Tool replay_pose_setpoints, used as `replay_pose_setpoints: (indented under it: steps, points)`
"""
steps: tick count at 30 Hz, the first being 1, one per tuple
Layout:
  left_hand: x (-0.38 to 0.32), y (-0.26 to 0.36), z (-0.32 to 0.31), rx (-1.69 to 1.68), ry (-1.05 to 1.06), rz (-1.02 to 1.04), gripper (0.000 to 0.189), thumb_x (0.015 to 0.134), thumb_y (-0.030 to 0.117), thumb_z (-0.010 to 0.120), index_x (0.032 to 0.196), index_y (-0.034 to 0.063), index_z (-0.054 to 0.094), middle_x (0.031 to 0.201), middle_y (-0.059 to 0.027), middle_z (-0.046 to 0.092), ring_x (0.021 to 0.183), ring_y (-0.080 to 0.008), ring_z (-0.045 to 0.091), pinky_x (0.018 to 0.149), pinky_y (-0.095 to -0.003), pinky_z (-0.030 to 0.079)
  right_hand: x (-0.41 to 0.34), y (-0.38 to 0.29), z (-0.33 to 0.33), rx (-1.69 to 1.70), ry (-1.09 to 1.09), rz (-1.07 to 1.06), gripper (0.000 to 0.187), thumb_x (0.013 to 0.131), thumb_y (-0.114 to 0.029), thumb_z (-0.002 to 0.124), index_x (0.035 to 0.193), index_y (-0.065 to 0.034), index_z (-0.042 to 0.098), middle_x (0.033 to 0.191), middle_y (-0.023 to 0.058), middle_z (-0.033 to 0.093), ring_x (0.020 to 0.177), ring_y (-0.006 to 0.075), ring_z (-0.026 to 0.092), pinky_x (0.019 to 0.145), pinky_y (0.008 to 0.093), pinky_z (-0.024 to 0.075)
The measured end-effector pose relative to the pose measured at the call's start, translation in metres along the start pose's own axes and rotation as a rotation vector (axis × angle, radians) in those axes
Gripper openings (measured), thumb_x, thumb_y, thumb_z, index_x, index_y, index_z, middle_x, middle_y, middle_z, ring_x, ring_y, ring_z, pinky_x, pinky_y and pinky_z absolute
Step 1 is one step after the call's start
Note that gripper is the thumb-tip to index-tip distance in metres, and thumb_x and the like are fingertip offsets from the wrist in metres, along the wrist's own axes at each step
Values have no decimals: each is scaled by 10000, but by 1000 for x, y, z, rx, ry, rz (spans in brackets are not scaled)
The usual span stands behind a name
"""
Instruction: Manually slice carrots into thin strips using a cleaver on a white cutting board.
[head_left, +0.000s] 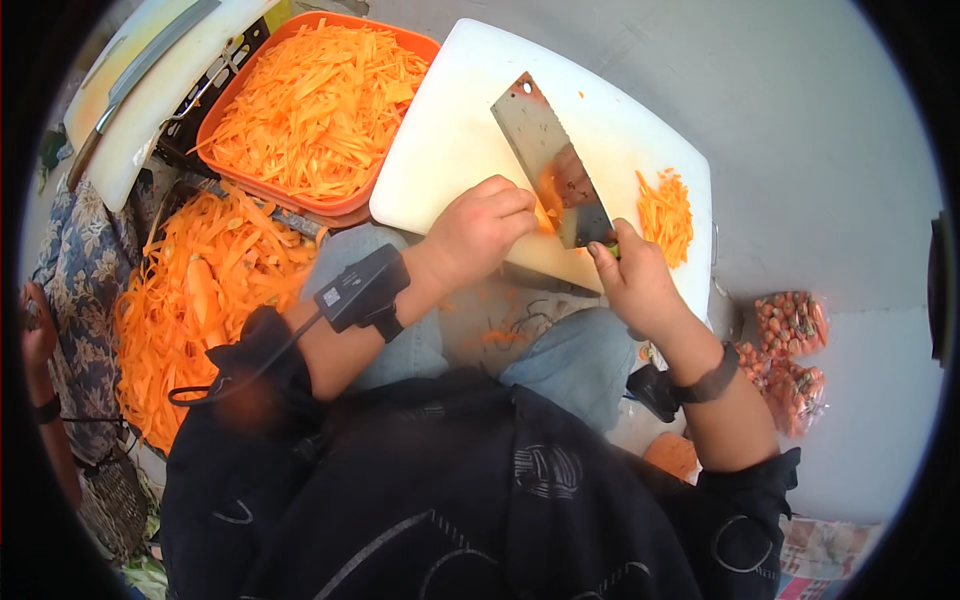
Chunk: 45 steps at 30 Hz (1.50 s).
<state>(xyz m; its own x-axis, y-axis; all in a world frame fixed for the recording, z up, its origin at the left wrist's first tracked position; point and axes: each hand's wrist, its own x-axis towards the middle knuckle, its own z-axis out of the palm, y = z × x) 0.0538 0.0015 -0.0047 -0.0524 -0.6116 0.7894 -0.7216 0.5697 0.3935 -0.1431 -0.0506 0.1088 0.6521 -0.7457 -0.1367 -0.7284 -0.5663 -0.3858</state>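
My right hand (637, 277) grips the green handle of a cleaver (551, 150), whose broad blade points away from me over a white cutting board (465, 97). Just left of the blade, my left hand (484, 229) has its fingers bent around a piece of carrot (546, 219), mostly hidden by the fingers. Orange carrot shows close against the blade. A small pile of carrot strips (666, 217) lies at the board's right side.
An orange tub (206, 124) heaped with carrot strips stands left of the board. Carrot peelings (187, 300) pile up nearer me. Another board (180, 67) bears a knife (142, 71). Bagged carrots (791, 322) lie right. Another person's hand (37, 330) is at far left.
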Motion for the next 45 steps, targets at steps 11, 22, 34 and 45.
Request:
replay_pose_setpoints:
  steps: [11,22,34,45]
  points:
    - [0,0,1,28,1,22,142,673,0,664,806,46,651,907,-58,630,833,-233,596,728,-313,516,-27,-18,-31,-270,-155,-46,248,930,-194,556,929,29,447,658,257,603,661,445,611,611,506,488]
    - [-3,-1,0,-16,-20,-58,166,656,-15,646,812,42,649,915,-62,630,838,-236,596,732,-319,520,-12,-24,-28,-255,-227,-57,230,914,-161,571,904,29,442,620,245,590,610,437,603,569,499,482]
    - [0,-1,-7,-25,-36,33,187,662,-4,636,845,31,644,919,-73,625,835,-255,595,736,-334,518,5,11,27,-64,61,-112,248,902,-167,583,945,51,473,661,269,598,639,449,601,597,510,487]
    - [-7,-2,-16,104,-18,11,199,664,-12,674,859,27,660,909,-78,634,825,-253,595,727,-337,515,-25,2,-6,-123,-58,-30,252,910,-177,594,944,38,466,671,272,595,676,454,602,614,506,481]
